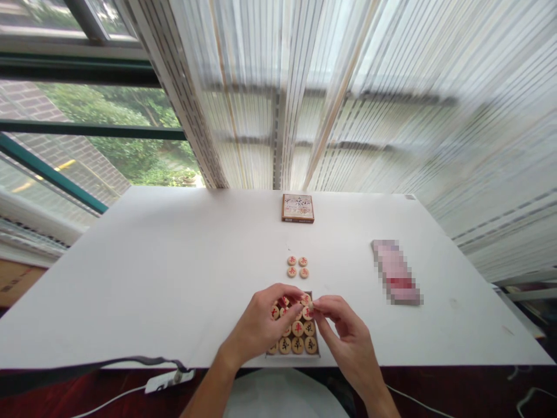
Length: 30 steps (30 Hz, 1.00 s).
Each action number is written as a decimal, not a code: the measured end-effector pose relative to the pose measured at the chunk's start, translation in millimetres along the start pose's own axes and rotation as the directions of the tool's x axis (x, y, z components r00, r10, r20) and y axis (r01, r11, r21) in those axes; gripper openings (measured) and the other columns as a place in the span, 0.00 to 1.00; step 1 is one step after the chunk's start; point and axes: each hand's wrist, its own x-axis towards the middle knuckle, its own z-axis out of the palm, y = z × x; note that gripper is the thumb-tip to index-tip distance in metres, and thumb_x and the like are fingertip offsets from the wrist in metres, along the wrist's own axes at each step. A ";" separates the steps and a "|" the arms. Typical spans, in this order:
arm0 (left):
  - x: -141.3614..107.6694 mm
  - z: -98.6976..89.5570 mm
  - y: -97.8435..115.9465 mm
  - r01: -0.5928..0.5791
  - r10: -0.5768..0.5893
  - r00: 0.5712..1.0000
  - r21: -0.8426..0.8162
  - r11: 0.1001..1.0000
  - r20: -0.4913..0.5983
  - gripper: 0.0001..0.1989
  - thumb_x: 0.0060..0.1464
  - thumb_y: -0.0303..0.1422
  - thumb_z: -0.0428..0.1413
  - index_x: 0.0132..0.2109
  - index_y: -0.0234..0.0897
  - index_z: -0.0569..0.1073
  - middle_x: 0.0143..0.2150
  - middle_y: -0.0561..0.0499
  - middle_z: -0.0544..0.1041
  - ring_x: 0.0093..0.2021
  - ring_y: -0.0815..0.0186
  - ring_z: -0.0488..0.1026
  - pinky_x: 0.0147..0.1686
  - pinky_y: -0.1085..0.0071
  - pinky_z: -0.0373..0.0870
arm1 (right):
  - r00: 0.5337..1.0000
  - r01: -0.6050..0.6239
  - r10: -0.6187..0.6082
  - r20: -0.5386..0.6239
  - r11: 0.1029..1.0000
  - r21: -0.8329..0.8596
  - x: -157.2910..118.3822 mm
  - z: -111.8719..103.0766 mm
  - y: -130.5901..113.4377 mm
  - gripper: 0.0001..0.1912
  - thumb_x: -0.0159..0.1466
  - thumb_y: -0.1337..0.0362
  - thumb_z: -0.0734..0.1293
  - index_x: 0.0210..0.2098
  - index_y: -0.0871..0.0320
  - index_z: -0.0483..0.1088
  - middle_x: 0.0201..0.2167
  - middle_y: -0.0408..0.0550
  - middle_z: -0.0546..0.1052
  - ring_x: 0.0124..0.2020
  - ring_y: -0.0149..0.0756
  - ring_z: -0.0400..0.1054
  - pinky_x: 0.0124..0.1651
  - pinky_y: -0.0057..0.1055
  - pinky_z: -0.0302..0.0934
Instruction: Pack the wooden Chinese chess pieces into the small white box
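Below me on the white table (183,261) a shallow box tray (319,348) holds rows of round wooden Chinese chess pieces (297,328), marked in red and black. My left hand (265,319) arches over the tray's left side, thumb and fingers apart, hiding some pieces. At the tray's upper right, my right hand (346,328) pinches a small chess piece (311,305) between thumb and forefinger; its face is not visible. Beyond the tray lie several loose pieces with red characters (292,271), set in two short rows.
A flat box lid (297,208) with printed characters lies at the table's far edge. To the right is a pixelated pinkish object (397,273). A white power strip (169,380) and dark strap (130,361) are at the near left edge. String curtains (348,116) hang behind.
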 end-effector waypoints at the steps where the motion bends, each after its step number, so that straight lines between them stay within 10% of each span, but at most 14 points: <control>1: 0.3 -2.4 -3.5 -0.002 0.003 1.000 0.036 0.999 -0.025 0.09 0.63 0.37 0.58 0.48 0.43 0.78 0.45 0.50 0.82 0.43 0.63 0.78 0.48 0.67 0.75 | 1.000 -0.016 0.016 -0.012 1.000 -0.001 -1.0 -1.9 1.9 0.05 0.67 0.64 0.70 0.43 0.52 0.76 0.41 0.49 0.78 0.43 0.40 0.75 0.46 0.36 0.74; 14: -4.3 -10.8 -52.4 -0.094 0.142 0.970 0.232 0.968 -0.198 0.07 0.66 0.34 0.55 0.47 0.42 0.76 0.49 0.47 0.78 0.52 0.60 0.74 0.54 0.60 0.72 | 0.969 -0.239 0.245 0.042 0.965 -0.112 -25.9 -13.9 11.3 0.09 0.68 0.56 0.69 0.36 0.55 0.72 0.30 0.44 0.76 0.32 0.35 0.74 0.36 0.27 0.70; 30: -7.9 -6.8 -66.6 -0.099 0.155 0.962 0.241 0.966 -0.223 0.06 0.66 0.32 0.55 0.47 0.42 0.76 0.50 0.47 0.77 0.53 0.60 0.74 0.54 0.60 0.72 | 0.946 -0.295 0.299 0.123 0.954 -0.048 -32.9 -13.6 18.1 0.10 0.70 0.59 0.67 0.49 0.53 0.75 0.46 0.51 0.78 0.46 0.41 0.76 0.51 0.33 0.73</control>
